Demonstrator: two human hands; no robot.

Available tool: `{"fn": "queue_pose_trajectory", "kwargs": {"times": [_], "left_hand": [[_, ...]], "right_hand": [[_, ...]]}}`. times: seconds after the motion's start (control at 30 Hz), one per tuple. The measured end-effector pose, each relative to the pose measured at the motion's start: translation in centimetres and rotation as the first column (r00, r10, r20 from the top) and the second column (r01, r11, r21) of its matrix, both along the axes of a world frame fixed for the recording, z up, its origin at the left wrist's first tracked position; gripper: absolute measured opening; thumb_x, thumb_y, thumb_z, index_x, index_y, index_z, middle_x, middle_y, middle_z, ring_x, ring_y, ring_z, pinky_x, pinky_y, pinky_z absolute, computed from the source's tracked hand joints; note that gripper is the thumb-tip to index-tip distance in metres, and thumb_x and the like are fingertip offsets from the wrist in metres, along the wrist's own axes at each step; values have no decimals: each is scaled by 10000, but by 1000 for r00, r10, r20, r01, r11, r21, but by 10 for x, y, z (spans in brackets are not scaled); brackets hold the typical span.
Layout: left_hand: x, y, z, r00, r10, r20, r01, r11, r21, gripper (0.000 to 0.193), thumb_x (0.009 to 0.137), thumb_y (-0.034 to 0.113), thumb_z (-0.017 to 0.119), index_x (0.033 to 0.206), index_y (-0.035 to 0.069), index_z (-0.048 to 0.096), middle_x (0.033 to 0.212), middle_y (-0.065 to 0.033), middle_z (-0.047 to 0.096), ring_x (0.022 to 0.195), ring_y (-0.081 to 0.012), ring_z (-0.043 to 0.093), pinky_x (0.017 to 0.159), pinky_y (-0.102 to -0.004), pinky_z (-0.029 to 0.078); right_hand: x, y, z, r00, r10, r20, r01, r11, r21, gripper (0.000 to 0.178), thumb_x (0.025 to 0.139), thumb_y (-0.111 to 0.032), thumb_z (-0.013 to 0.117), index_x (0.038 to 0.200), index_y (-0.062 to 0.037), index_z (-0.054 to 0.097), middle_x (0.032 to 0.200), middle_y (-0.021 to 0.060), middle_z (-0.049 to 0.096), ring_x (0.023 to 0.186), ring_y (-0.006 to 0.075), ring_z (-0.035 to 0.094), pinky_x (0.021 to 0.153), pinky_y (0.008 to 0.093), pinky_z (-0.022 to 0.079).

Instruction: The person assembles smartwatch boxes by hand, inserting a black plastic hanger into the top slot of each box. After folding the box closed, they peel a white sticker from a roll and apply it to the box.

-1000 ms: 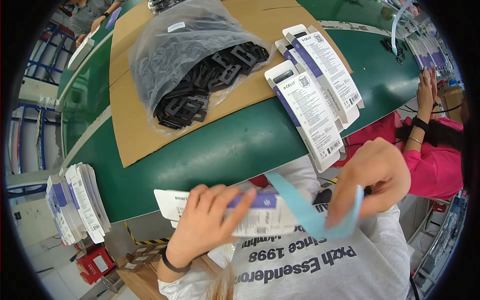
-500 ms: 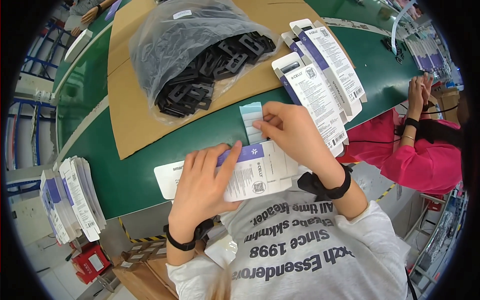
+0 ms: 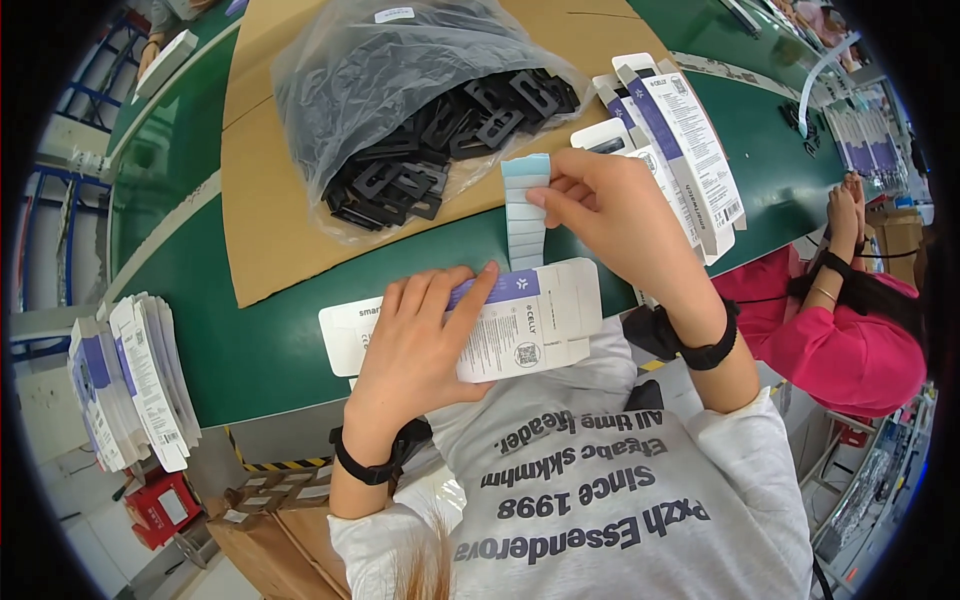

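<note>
A flat white carton with a purple band lies across the table's near edge. My left hand holds it, fingers over the top and thumb along its near side. Above the carton, a strip of pale blue stickers stands out, its upper end pinched between the thumb and fingers of my right hand. The strip's lower end reaches the carton's far edge, and I cannot tell whether it touches. Black plastic hang tabs spill from a clear bag beyond my hands.
Brown cardboard lies under the bag on the green table. White and purple cartons are stacked to the right, more cartons at the left edge. A person in a pink top works at the right.
My right hand has moved up and away from the carton with the sticker strip, and more of the strip shows. My left hand stays on the carton. The view has shifted slightly.
</note>
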State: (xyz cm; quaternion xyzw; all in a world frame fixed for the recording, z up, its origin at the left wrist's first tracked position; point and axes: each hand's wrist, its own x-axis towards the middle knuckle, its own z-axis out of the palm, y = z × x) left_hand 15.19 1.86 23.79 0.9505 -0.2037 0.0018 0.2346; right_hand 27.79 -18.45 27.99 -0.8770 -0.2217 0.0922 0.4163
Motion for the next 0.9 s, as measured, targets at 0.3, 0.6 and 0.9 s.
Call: {"fn": "queue_pose_trajectory", "kwargs": {"times": [0.3,0.6,0.9], "left_hand": [[8,-3,-4,999,33,-4,-33,999,-26,1087,464,318,886,1439,97,460,1278,-119,507,1173,-327,477,1019,-439,353],[12,-3,7,995,98,16,-99,995,7,1159,463,368,912,1435,3,397,1367,-142,477,1268,-321,446,1087,-472,324],[8,0,4,986,163,22,-163,987,-5,1120,440,416,921,1371,12,446,1375,-147,475,1287,-368,421,1104,-488,326]], "right_hand": [[41,-11,-9,994,90,-66,-90,996,-3,203,872,-58,686,1049,23,630,746,83,674,667,147,663,617,255,504],[-26,-50,25,968,183,172,-137,959,-246,317,837,-94,724,1137,-32,641,904,111,684,738,212,668,618,306,517],[48,48,3,812,480,332,-430,877,-215,161,851,-111,665,998,-49,686,792,126,669,798,323,666,694,387,535]]}}
